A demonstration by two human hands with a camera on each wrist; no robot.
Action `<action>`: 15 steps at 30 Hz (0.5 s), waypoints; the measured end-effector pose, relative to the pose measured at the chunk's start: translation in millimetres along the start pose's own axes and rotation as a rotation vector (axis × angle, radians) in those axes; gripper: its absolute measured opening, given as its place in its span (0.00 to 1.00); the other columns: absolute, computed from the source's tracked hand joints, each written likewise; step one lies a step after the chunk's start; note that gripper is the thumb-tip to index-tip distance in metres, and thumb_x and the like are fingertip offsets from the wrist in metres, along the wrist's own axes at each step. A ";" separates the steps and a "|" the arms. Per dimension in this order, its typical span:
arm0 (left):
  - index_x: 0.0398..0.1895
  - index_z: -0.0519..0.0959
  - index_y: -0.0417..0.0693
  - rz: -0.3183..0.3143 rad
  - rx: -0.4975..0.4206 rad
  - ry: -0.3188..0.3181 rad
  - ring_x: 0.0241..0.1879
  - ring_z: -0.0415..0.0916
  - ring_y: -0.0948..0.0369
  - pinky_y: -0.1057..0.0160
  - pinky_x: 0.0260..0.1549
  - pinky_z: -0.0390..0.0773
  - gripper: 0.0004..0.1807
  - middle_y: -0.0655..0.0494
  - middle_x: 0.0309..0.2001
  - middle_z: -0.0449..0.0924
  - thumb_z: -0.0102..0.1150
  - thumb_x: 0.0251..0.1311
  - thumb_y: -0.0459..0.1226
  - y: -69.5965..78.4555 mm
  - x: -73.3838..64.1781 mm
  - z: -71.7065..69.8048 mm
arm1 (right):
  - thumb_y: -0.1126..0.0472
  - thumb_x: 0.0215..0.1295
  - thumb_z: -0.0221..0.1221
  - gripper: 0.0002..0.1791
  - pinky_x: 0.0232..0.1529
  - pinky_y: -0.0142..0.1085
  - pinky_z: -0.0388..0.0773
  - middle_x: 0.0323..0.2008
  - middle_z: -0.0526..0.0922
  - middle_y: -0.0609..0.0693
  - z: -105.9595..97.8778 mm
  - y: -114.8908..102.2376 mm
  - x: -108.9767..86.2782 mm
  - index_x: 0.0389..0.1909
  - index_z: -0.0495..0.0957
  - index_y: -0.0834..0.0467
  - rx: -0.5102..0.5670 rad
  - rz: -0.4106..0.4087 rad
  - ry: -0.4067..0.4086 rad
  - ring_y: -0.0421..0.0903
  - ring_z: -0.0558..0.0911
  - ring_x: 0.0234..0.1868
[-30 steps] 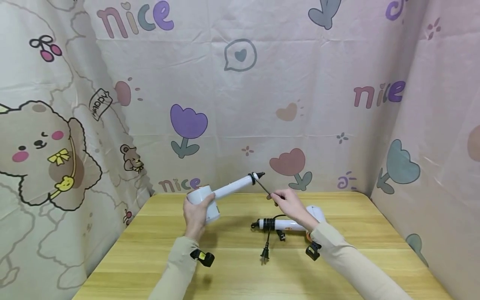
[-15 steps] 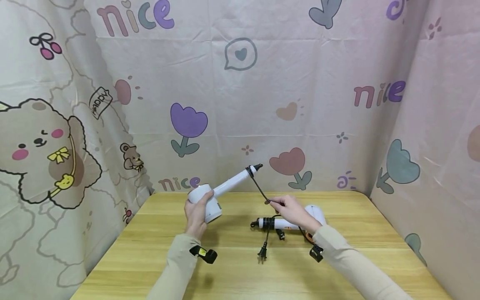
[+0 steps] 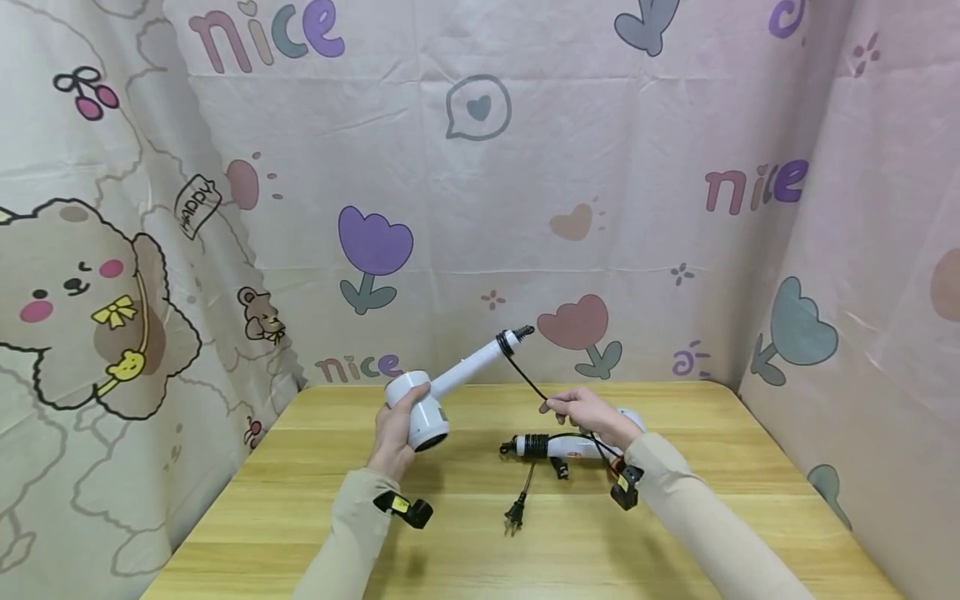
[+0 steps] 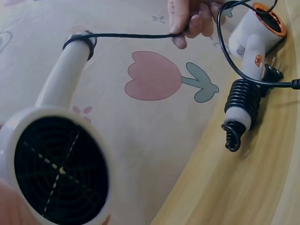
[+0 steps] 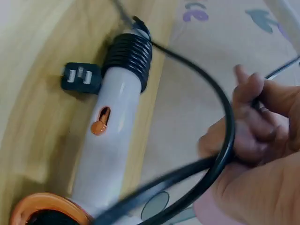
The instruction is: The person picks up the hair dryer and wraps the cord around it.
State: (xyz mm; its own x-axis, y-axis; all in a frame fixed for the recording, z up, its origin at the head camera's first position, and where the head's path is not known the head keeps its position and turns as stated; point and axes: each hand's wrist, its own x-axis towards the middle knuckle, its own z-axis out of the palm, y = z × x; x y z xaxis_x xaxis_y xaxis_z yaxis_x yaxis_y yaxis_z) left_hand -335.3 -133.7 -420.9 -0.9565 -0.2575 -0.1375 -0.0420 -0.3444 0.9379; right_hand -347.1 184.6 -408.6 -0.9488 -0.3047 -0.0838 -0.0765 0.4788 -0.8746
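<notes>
Dryer aloft: A white hair dryer (image 3: 429, 423) is held tilted above the wooden table (image 3: 337, 508), its handle (image 3: 468, 365) slanting up and toward the person's right.
Left hand: The left hand (image 3: 393, 435) grips the barrel, thumb laid across it.
Right hand: The right hand (image 3: 588, 414) pinches the black cord (image 3: 527, 379), drawn straight from a few turns at the handle's end.
Slack: Past the right fingers the cord loops in front of a 2nd dryer (image 3: 573, 448), which lies on the table with black cord coiled around its handle.
Plug: A 2-prong plug (image 3: 513, 512) shows nearer the person; whether it hangs or rests is unclear.
Handling: The shell looks stiff, smooth and perhaps slippery, probably light enough for 1 hand; the barrel seems a sound hold, clear of the winding. The cord appears bendy and springy, best pinched near the handle.
</notes>
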 end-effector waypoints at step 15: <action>0.58 0.66 0.40 -0.052 0.096 -0.237 0.30 0.81 0.59 0.59 0.32 0.83 0.32 0.55 0.33 0.81 0.64 0.57 0.48 -4.4 -4.0 1.4 | 0.41 0.64 0.61 0.23 0.34 0.38 0.68 0.36 0.83 0.55 -26.3 -21.7 7.0 0.24 0.87 0.56 -0.198 0.001 0.347 0.48 0.70 0.31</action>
State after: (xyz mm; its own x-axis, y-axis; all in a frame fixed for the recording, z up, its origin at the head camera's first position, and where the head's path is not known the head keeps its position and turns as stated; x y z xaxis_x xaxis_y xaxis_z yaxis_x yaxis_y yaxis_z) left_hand -331.7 -129.9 -424.0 -0.9928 -0.0187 -0.1185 -0.1095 -0.2616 0.9589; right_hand -360.2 193.6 -377.6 -0.9935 -0.0242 0.1116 -0.1012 0.6389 -0.7626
